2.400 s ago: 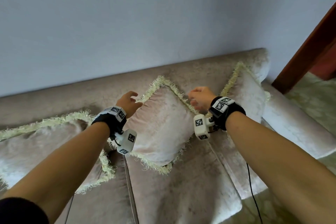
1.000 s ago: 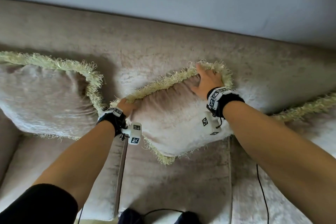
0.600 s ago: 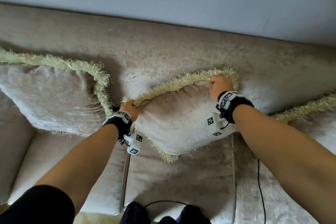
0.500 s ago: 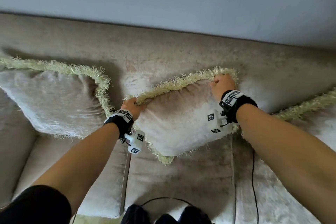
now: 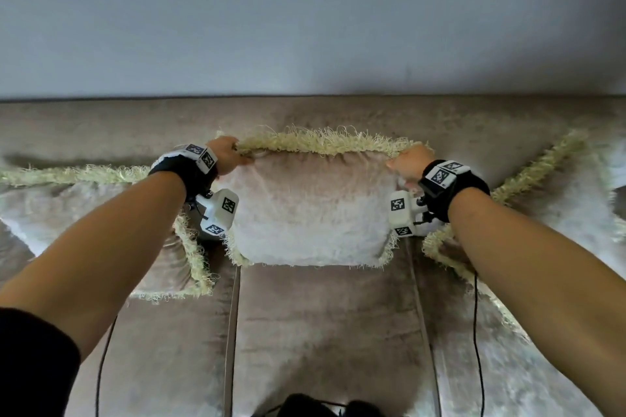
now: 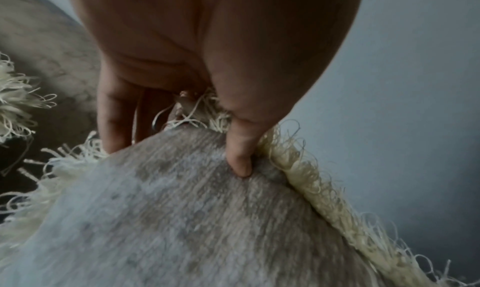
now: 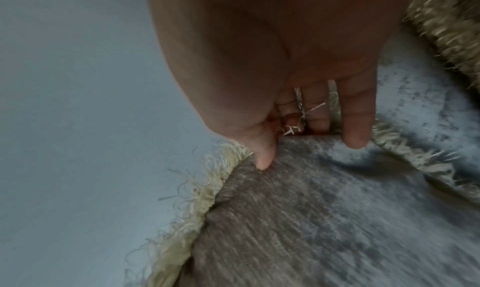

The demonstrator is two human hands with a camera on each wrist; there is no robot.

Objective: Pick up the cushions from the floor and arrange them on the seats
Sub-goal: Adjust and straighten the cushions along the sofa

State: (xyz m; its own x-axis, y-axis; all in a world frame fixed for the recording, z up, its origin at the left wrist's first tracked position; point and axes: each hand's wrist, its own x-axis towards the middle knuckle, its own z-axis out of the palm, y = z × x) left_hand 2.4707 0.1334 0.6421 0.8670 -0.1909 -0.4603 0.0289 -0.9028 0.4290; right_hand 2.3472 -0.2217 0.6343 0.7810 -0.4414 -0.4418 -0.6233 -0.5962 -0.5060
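Note:
A beige velvet cushion (image 5: 311, 210) with a cream fringe stands square against the sofa back, over the middle seat. My left hand (image 5: 230, 156) grips its upper left corner, thumb (image 6: 240, 158) pressed into the fabric (image 6: 182, 209). My right hand (image 5: 404, 162) pinches the upper right corner; the thumb (image 7: 262, 158) digs into the cushion face (image 7: 324, 219). A second fringed cushion (image 5: 84, 210) leans at the left. A third cushion (image 5: 559, 200) leans at the right, partly behind my right forearm.
The beige sofa (image 5: 325, 332) has three seat pads with seams between them, and a backrest (image 5: 101, 125) against a pale blue-grey wall (image 5: 305, 17). Thin black cables (image 5: 476, 332) hang from both wrists over the seats. Dark feet (image 5: 305, 406) show at the bottom edge.
The middle cushion has been turned from a diamond tilt to square and upright. Both hands moved up to its two top corners, and my view has centred on the sofa.

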